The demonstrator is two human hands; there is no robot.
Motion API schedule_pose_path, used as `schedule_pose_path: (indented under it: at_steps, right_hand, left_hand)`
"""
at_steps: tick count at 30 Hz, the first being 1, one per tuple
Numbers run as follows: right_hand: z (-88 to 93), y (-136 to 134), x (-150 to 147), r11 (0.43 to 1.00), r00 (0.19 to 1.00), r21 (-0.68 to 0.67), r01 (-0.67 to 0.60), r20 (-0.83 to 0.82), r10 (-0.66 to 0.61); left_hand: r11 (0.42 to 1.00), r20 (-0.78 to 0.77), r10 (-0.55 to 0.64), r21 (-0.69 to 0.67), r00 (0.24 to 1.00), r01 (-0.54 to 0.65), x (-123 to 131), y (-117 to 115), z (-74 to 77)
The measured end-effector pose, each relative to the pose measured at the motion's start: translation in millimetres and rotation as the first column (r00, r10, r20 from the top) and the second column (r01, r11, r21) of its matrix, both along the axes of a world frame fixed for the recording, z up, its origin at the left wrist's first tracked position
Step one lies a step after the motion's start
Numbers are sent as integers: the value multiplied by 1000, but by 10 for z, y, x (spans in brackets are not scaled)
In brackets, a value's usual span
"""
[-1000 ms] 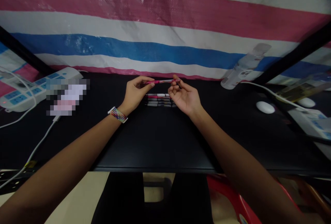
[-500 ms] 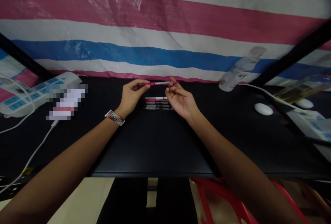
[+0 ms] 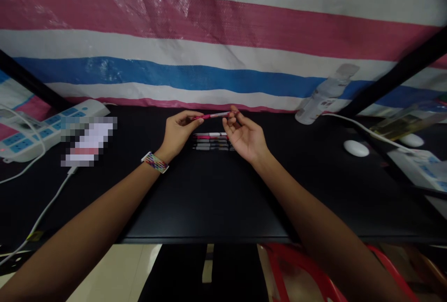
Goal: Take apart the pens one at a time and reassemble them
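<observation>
A pink-red pen [image 3: 213, 115] with a clear section is held level between my two hands, just beyond a row of pens. My left hand [image 3: 177, 133] pinches its left end between thumb and fingers. At the other end, my right hand [image 3: 246, 138] has thumb and fingertips closed on the pen, palm turned up. Nearer to me, several pens [image 3: 211, 142] lie side by side on the black table [image 3: 209, 195]; one is partly white, others grey and black. My right hand's fingers hide their right ends.
A power strip [image 3: 52, 127] and a blurred-out phone-like item [image 3: 90, 141] with a white cable lie left. On the right are a clear bottle [image 3: 324, 95], a white mouse [image 3: 356, 148] and a bottle of yellowish liquid [image 3: 401, 123]. A striped sheet [image 3: 223, 23] hangs behind; a red stool [image 3: 296, 265] stands below.
The pen has tilted slightly, its right end now a little higher than its left. Both hands keep their hold, and the row of pens stays in place.
</observation>
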State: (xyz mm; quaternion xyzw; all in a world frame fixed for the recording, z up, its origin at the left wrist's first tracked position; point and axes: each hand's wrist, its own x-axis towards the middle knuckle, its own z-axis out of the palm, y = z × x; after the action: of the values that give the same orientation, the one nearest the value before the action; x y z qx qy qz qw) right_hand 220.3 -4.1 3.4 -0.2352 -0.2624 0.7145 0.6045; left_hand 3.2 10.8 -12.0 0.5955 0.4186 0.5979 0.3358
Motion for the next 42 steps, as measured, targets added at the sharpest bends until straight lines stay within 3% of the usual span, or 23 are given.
schedule_pose_path:
  at_steps: [5,14,23,27,35,38,42]
  right_hand:
    - [-11,9,-15,999,997,-15,52,50,-52]
    - [75,-26,-27,992,995,-111,66,-71,-75]
    - [46,-23,18,996,996,-49,75,59,-72]
    - [22,-1,24,996,997,-46,76,35,-75]
    - [-17,28,59,1000,988,-25,11,151,-8]
    - [-50,43,88,992,930,102,68,354,-100]
    - [-148,103,147,871,669,456,180,592,-449]
  left_hand:
    - [1000,-16,-5,-3,1000,5,1,-1,-4]
    - [1000,-24,-21,-18,999,21,9,-20,0]
    - [999,1,-21,-29,1000,21,0,-21,4]
    - [999,-14,-41,-33,999,41,-5,-20,0]
    - [999,-29,26,-29,999,-27,-33,-15,19]
    - [1000,-48,14,-24,999,-15,-52,-9,23]
    - [1000,-122,-14,-24,992,11,-86,13,0]
